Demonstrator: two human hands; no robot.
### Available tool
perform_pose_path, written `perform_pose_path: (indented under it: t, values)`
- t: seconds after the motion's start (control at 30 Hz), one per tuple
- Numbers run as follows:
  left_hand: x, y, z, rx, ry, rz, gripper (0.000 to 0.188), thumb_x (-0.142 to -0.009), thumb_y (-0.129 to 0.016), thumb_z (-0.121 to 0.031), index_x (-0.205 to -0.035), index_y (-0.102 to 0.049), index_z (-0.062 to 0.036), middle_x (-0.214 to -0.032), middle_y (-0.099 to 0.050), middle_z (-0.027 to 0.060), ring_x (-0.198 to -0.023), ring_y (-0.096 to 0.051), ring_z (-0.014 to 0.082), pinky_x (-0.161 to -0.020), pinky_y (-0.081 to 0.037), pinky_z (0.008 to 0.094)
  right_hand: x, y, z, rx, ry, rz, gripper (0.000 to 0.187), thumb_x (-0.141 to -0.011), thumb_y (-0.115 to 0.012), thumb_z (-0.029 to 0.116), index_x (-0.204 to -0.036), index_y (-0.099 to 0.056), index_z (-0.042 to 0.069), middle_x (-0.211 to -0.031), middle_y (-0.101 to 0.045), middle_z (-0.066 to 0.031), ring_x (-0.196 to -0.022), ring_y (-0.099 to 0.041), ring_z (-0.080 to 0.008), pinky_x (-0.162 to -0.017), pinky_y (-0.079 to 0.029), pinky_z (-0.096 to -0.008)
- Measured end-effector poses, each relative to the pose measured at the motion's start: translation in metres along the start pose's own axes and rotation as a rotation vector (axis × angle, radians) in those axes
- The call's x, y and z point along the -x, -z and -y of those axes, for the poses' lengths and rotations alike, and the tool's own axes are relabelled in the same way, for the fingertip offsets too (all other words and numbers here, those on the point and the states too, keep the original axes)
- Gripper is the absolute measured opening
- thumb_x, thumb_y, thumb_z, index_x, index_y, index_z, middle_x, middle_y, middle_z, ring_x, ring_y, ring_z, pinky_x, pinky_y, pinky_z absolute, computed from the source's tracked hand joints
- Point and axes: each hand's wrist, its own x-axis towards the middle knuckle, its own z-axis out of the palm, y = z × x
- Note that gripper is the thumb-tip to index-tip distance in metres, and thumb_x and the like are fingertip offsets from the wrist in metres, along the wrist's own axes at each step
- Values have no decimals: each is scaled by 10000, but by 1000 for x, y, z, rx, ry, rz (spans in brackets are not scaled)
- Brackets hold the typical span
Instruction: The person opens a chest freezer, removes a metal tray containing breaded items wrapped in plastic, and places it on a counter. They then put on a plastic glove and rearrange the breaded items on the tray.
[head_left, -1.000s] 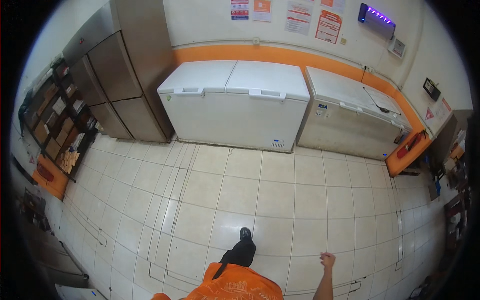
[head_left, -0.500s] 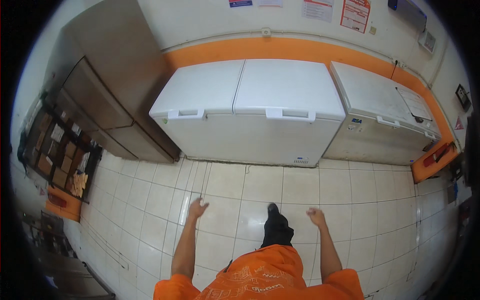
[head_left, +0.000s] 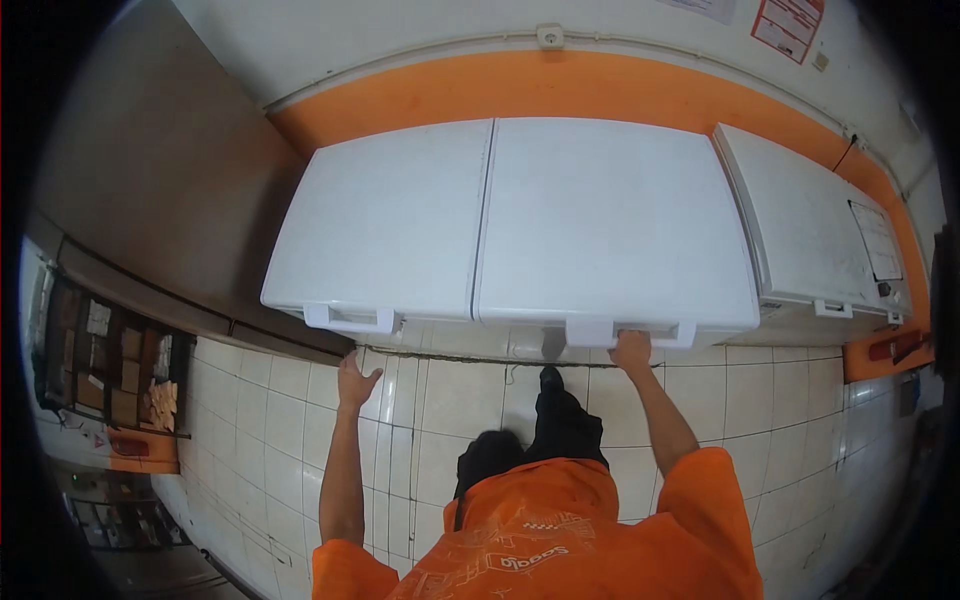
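Observation:
A wide white chest freezer (head_left: 610, 220) with two lids stands against the wall in front of me, both lids down. My right hand (head_left: 631, 352) is on the white handle (head_left: 590, 331) of the right lid, its fingers curled around the grip. Just below the left lid's handle (head_left: 350, 318) is my left hand (head_left: 358, 380), holding nothing, with thumb and fingers apart. Whether its fingertips touch the freezer is hard to tell; a small gap seems to show.
A second white chest freezer (head_left: 800, 220) with a clipboard (head_left: 876, 240) on its lid stands at the right. A tall metallic refrigerator (head_left: 170, 170) rises close on the left. Beyond it is a dark shelf (head_left: 110, 365) with boxes. White tiles (head_left: 270, 440) cover the floor.
I have stepped up to the freezer. My right hand has moved forward and taken hold of the right lid's handle. My left hand has come forward near the left handle.

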Motion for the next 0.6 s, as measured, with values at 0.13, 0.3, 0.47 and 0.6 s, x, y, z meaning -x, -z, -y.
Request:
perform_pose_path:
  t: [0.13, 0.3, 0.47, 0.6]
  values:
    - [-53, 12, 23, -187, -45, -44, 846, -645, -845, -256, -1329, -428, 16, -1286, -472, 264, -1232, -418, 420, -1039, -371, 485, -19, 54, 6, 103, 22, 155, 399, -664, -791, 353, -931, -707, 68, -957, -686, -176, -979, -640, -332, -906, -461, -478]
    - [-94, 3, 19, -348, -182, 51, 840, -626, -844, -233, -1340, -433, -70, -1268, -474, 210, -1217, -421, 389, -1024, -370, 486, -55, 346, 22, 164, -72, -107, 538, -663, -719, 249, -1165, -639, 70, -1124, -641, -210, -1079, -597, -372, -935, -473, -458]
    - [-141, -22, 14, -405, -229, 306, 472, -643, -821, -271, -1044, -652, -88, -1103, -617, 118, -1146, -510, 319, -994, -386, 471, -187, 531, 1, 304, 61, -802, 480, -756, -664, 304, -1167, -633, 57, -1093, -645, -225, -1033, -607, -345, -909, -462, -414]
    - [-154, -34, 46, -566, -197, 517, 417, -673, -801, -356, -986, -693, -104, -1044, -663, 130, -1094, -571, 305, -976, -411, 471, -268, 594, 49, 313, 132, -1025, 565, -722, -655, 246, -1259, -596, 81, -1204, -622, -207, -1149, -566, -376, -993, -439, -456]
